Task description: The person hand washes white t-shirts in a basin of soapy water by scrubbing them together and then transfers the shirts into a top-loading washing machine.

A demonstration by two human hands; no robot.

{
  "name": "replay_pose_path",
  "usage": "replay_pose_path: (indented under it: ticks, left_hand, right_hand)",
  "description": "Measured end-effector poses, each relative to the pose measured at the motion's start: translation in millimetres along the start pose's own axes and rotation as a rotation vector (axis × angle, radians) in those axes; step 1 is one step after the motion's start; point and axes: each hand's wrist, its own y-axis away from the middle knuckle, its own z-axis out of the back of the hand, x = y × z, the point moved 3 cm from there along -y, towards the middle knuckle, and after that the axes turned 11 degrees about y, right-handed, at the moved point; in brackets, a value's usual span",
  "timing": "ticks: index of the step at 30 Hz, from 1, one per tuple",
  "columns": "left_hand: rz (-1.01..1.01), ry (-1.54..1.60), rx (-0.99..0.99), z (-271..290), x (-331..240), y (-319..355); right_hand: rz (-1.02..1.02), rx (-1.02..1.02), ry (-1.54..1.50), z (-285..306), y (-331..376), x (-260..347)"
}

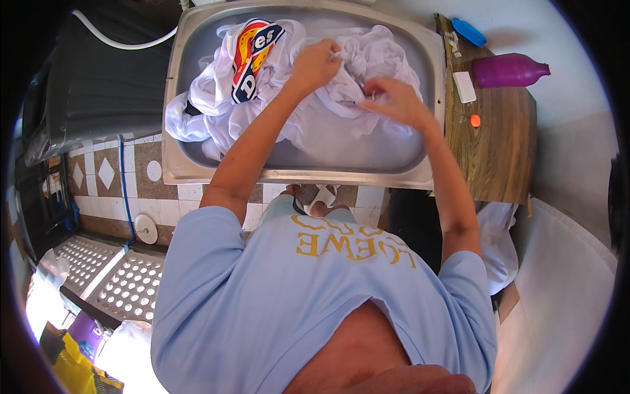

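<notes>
Wet white cloth (377,49) fills much of a metal basin (298,176) with cloudy water in it. A garment with a red, yellow and dark blue print (256,56) lies bunched at the basin's left half. My left hand (316,64) has its fingers closed on a fold of the white cloth near the middle. To its right, my right hand (399,104) is just over the cloth, slightly blurred. Its thumb and fingers are apart, and I see nothing held between them.
On the wooden top (495,157) at right lie a purple bottle (508,70), a white block (464,87), a small orange round thing (476,121) and a blue brush-like object (468,32). A white hose (121,44) runs at upper left. A perforated metal grate (128,285) is at lower left.
</notes>
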Motion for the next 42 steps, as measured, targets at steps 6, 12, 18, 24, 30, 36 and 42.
replay_pose_path:
  ticks: [6, 12, 18, 24, 30, 36, 42]
  left_hand:
    - [0.094, 0.778, -0.051, 38.9, -40.1, -15.1]
    - [-0.222, 0.517, -0.045, 4.6, -65.2, -5.0]
    - [-0.339, 0.17, -0.09, -4.9, -38.3, -9.0]
    - [-0.405, 0.436, -0.09, 46.6, -162.3, -35.2]
    - [-0.315, 0.179, 0.159, 59.0, -106.8, 27.6]
    - [0.255, 0.255, 0.136, 42.1, -68.1, 121.7]
    - [0.11, 0.444, -0.003, 33.0, -41.6, 140.8]
  right_hand:
    - [-0.165, -0.17, -0.474, 37.1, 25.2, -27.0]
    - [-0.159, -0.138, -0.568, 70.0, 17.3, -26.3]
    - [0.146, -0.073, -0.49, 105.7, 11.2, -37.7]
    - [0.187, 0.005, -0.408, 210.6, 32.4, -21.3]
    - [0.345, 0.308, -0.268, 86.3, 65.9, -6.1]
    - [0.191, 0.001, -0.199, 35.2, 37.3, -45.0]
    - [0.223, -0.356, 0.116, 1.7, -32.4, -65.7]
